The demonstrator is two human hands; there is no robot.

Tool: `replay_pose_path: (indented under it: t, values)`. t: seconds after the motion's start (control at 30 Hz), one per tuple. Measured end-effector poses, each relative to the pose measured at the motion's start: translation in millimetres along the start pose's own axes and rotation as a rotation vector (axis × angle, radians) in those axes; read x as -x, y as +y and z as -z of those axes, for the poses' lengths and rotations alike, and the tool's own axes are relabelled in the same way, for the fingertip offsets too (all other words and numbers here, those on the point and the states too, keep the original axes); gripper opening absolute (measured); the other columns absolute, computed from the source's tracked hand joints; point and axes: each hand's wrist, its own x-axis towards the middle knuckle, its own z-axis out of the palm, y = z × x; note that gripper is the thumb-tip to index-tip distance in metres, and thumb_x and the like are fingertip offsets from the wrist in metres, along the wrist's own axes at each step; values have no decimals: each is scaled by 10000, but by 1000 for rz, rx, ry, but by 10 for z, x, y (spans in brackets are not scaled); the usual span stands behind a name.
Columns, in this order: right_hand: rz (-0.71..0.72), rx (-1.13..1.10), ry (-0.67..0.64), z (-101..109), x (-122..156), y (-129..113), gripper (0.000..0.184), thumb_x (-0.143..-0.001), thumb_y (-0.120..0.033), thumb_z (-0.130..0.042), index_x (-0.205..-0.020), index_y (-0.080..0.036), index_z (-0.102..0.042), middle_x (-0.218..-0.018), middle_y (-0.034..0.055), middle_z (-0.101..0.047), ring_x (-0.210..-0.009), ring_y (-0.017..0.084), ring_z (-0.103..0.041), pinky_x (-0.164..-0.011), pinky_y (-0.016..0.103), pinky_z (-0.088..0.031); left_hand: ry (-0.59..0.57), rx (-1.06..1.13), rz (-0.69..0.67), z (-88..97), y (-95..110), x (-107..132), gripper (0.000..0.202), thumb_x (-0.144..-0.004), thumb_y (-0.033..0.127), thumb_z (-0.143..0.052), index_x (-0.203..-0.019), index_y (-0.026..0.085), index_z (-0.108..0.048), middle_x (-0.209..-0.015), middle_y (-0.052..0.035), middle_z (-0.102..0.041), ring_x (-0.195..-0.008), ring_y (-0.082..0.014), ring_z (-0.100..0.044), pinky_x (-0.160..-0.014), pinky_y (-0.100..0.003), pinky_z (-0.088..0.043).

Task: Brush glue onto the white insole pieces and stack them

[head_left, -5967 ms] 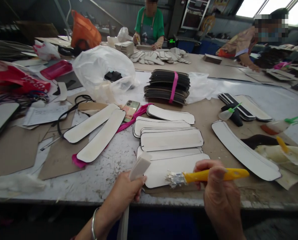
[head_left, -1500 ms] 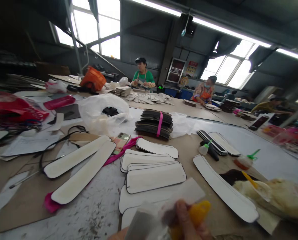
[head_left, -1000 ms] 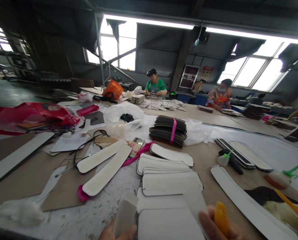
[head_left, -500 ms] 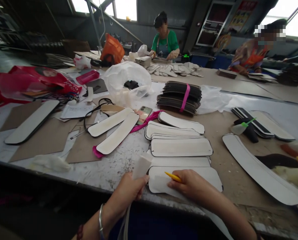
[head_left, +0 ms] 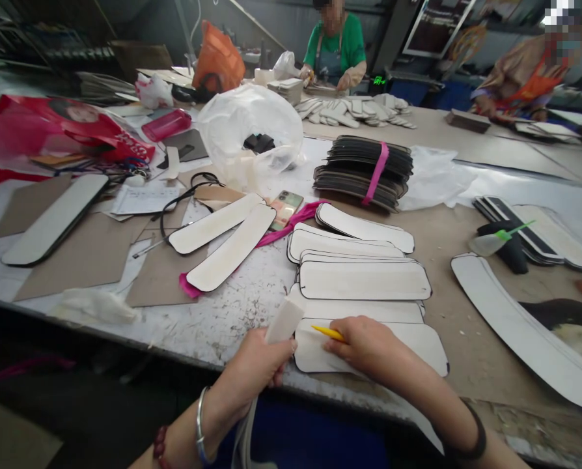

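Observation:
My left hand (head_left: 262, 358), at the table's front edge, is closed round a pale strip (head_left: 285, 322). One end of the strip sticks up past the thumb, and whitish bands (head_left: 247, 430) hang below the hand. Between the fingers of my right hand (head_left: 362, 342) is a yellow pointed stick (head_left: 327, 333), its tip toward the left; its exact kind I cannot make out. That hand is over the nearest white dark-edged panel (head_left: 408, 342). Further white panels (head_left: 364, 280) overlap in a row behind it.
Two loose panels (head_left: 232, 247) lie left of the row, near a phone (head_left: 287, 208). Behind stand a dark stack (head_left: 352, 172) tied with a pink band and a clear plastic bag (head_left: 222, 130). Curved panels (head_left: 520, 332) lie right. A person in green (head_left: 340, 52) works across the table.
The view has tilted down a little and shifted, so the table things sit higher in it. Both hands keep their grip; the yellow tip points slightly further left over the near panel.

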Motion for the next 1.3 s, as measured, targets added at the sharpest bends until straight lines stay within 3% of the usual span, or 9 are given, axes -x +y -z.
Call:
replay_pose_path:
  t: [0.2, 0.37, 0.47, 0.57, 0.73, 0.9, 1.07, 1.3]
  values:
    - [-9, 48, -12, -33, -19, -6, 219, -802, -324, -503, -795, -190, -676, -780, 106, -693, -707, 239, -627, -521, 267, -293, 38, 10, 4, -51, 11, -54, 154, -640, 263, -595, -559, 159, -515, -357, 89, -361, -346, -69, -298, -371, -209, -210]
    - [-27, 49, -21, -36, 11, -50, 227, -814, -342, -491, -816, -194, -663, -800, 105, -690, -744, 249, -630, -538, 272, -317, 102, 36, -31, -103, -5, -102, 81, -606, 188, -622, -651, 130, -589, -502, 43, -516, -480, -94, -439, -464, -202, -334]
    - [-51, 33, -43, -3, 154, 60, 207, -818, -350, -495, -817, -208, -646, -811, 89, -686, -751, 242, -626, -558, 270, -335, 124, 32, -5, -100, -1, -80, 80, -637, 212, -600, -622, 154, -547, -393, 78, -408, -383, -79, -344, -392, -204, -260]
    - [-152, 0, -51, -6, 403, 354, 199, -839, -336, -466, -801, -217, -622, -792, 70, -678, -728, 224, -621, -579, 269, -350, 127, 21, 27, -94, 5, -53, 116, -665, 239, -574, -613, 176, -492, -334, 112, -305, -328, -58, -233, -361, -202, -156]
    - [-315, -66, 202, -190, 734, 865, 227, -878, -342, -374, -831, -221, -561, -795, 40, -653, -740, 205, -607, -618, 274, -361, 181, -104, 41, -97, -59, -74, 197, -668, 342, -555, -586, 200, -446, -273, 99, -330, -302, -67, -260, -369, -205, -170]
    - [-367, 102, 433, -374, 709, 945, 230, -871, -361, -405, -732, -220, -522, -735, 21, -625, -674, 190, -594, -538, 267, -322, 188, -171, 48, -102, -129, -92, 315, -597, 491, -566, -530, 211, -437, -253, 72, -362, -303, -89, -306, -381, -218, -235]
    - [-432, 178, 433, -423, 630, 940, 218, -865, -377, -469, -738, -212, -532, -746, 15, -635, -656, 189, -608, -514, 266, -305, 224, -214, 28, -135, -75, -47, 340, -612, 487, -556, -464, 218, -410, -272, 48, -396, -310, -97, -334, -395, -225, -262]
    - [-439, 187, 427, -442, 606, 969, 215, -863, -376, -485, -740, -212, -546, -738, 15, -647, -653, 183, -614, -497, 255, -294, 249, -280, 58, -178, -49, -57, 313, -610, 495, -530, -506, 217, -429, -247, 54, -387, -281, -108, -339, -382, -226, -277]
